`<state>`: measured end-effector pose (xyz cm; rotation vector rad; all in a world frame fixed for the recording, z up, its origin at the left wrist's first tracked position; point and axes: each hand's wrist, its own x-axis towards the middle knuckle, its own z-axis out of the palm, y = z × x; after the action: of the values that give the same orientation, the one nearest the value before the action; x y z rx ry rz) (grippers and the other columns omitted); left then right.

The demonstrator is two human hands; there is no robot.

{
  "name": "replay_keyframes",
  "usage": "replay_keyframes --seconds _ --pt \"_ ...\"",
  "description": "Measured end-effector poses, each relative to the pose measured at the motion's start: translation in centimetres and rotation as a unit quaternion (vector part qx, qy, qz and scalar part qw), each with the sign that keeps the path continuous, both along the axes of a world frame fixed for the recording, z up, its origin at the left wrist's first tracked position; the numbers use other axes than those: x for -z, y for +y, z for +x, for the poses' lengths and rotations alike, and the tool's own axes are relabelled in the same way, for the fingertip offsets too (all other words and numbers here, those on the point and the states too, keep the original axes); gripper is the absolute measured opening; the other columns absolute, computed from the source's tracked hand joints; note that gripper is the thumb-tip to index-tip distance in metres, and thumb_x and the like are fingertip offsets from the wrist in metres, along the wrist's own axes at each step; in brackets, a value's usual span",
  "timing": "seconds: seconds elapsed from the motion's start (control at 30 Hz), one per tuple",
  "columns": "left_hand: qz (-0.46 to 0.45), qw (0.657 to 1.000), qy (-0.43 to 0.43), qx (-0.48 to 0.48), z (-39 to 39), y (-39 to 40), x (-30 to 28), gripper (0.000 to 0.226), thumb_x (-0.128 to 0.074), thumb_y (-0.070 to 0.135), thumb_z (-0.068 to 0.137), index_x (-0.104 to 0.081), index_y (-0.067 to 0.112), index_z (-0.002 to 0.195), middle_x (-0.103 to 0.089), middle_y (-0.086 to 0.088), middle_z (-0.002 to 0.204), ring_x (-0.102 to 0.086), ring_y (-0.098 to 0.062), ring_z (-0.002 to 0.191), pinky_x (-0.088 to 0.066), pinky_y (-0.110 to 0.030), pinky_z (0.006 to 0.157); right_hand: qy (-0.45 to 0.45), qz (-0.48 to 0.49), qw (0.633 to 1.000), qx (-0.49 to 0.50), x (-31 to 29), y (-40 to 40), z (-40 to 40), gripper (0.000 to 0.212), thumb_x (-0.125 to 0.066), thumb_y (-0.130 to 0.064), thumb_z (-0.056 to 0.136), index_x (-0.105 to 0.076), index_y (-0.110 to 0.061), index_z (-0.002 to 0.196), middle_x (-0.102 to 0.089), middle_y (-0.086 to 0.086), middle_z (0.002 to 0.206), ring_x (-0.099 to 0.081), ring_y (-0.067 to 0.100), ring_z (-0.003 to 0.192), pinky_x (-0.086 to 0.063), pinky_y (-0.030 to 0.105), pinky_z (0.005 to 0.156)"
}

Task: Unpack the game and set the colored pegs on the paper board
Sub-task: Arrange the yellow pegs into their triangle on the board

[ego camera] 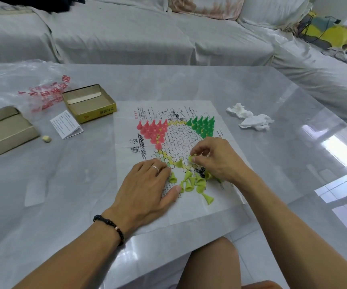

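One yellow-green peg is pinched in the right hand above the board; the flat left hand presses the paper.

Surface glossy, smooth, mirror-like; paper board thin, matt, creased; pegs on it smooth plastic; cardboard box left of board matt; crinkly clear plastic bag beyond box; crumpled tissue right of board.

Nothing here reads clearly. The paper board carries black and red Chinese print, too small to make out. Red characters cover the plastic bag. The yellow box and the leaflet bear illegible print.
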<state>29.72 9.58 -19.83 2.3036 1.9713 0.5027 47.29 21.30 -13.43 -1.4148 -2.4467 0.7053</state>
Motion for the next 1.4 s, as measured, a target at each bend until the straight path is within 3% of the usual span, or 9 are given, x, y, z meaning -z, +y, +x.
replay_keyframes --seconds 0.3,0.43,0.57,0.73,0.87,0.97,1.13,1.4 --pt "-0.004 1.0 -0.01 -0.002 0.1 0.0 -0.2 0.054 -0.033 0.056 0.093 -0.064 0.014 0.108 -0.063 0.0 0.109 -0.054 -0.02 0.11 -0.043 -0.037 0.097 -0.078 -0.012 0.996 -0.043 0.2 0.2 -1.2 0.013 -0.065 -0.015 0.087 -0.073 -0.015 0.098 -0.065 -0.009 0.082 -0.059 0.001 0.073 -0.045 0.014 0.065" --pt "-0.008 1.0 -0.01 -0.003 0.1 0.0 -0.2 0.054 -0.033 0.057 0.093 -0.064 0.015 0.108 -0.062 0.0 0.11 -0.053 -0.02 0.111 -0.042 -0.036 0.098 -0.088 -0.012 0.995 -0.043 0.2 0.1 -1.1 0.021 -0.065 -0.012 0.086 -0.071 -0.016 0.106 -0.067 -0.007 0.086 -0.062 0.006 0.079 -0.052 0.022 0.076" --pt "-0.016 1.0 0.01 -0.001 0.0 0.1 -0.2 0.06 -0.03 0.059 0.092 -0.065 0.013 0.109 -0.063 -0.001 0.113 -0.052 -0.021 0.114 -0.04 -0.037 0.1 -0.035 0.018 0.999 -0.004 -0.5 0.0 -0.1 0.03 -0.059 -0.01 0.088 -0.069 -0.015 0.115 -0.063 -0.011 0.092 -0.057 0.0 0.081 -0.04 0.008 0.071" --pt "-0.033 0.999 0.023 -0.01 -0.6 -0.3 -0.9 0.073 -0.033 0.067 0.086 -0.065 0.009 0.118 -0.062 -0.006 0.125 -0.05 -0.024 0.125 -0.036 -0.041 0.107 0.002 0.033 0.999 -0.022 -1.2 -2.8 -0.6 0.014 -0.064 -0.018 0.087 -0.076 -0.018 0.093 -0.069 -0.012 0.082 -0.059 -0.002 0.072 -0.046 0.014 0.067" --pt "-0.042 0.998 0.038 0.004 -2.2 -1.2 -1.2 0.077 -0.032 0.071 0.085 -0.059 0.012 0.128 -0.057 -0.005 0.134 -0.044 -0.025 0.131 -0.032 -0.043 0.112 -0.055 0.036 0.996 -0.064 -0.4 -4.8 -2.6 0.022 -0.064 -0.039 0.088 -0.075 -0.022 0.097 -0.073 -0.008 0.087 -0.062 0.005 0.077 -0.051 0.026 0.074" --pt "-0.043 0.998 0.041 0.007 -2.7 -1.8 -1.0 0.075 -0.033 0.07 0.086 -0.058 0.013 0.128 -0.056 -0.005 0.135 -0.044 -0.025 0.131 -0.031 -0.042 0.112 -0.146 0.096 0.983 -0.049 0.3 -5.4 -4.2 0.035 -0.058 -0.056 0.086 -0.07 -0.028 0.104 -0.072 -0.008 0.09 -0.064 0.012 0.085 -0.053 0.032 0.077" --pt "-0.04 0.998 0.041 0.009 -2.7 -2.0 -0.8 0.075 -0.031 0.068 0.087 -0.058 0.012 0.129 -0.056 -0.007 0.135 -0.045 -0.025 0.131 -0.03 -0.043 0.112 -0.184 0.109 0.976 -0.04 0.8 -5.8 -5.3 0.015 -0.058 -0.033 0.086 -0.07 -0.025 0.091 -0.071 -0.005 0.084 -0.065 0.018 0.08 -0.056 0.034 0.073" --pt "-0.034 0.998 0.049 0.015 -2.8 -1.8 -0.6 0.068 -0.036 0.064 0.088 -0.062 0.011 0.121 -0.061 -0.007 0.128 -0.05 -0.025 0.125 -0.035 -0.042 0.109 -0.178 0.08 0.978 -0.079 0.8 -5.3 -4.9 0.02 -0.054 -0.03 0.093 -0.071 -0.03 0.103 -0.071 -0.005 0.095 -0.063 0.021 0.089 -0.053 0.035 0.076"
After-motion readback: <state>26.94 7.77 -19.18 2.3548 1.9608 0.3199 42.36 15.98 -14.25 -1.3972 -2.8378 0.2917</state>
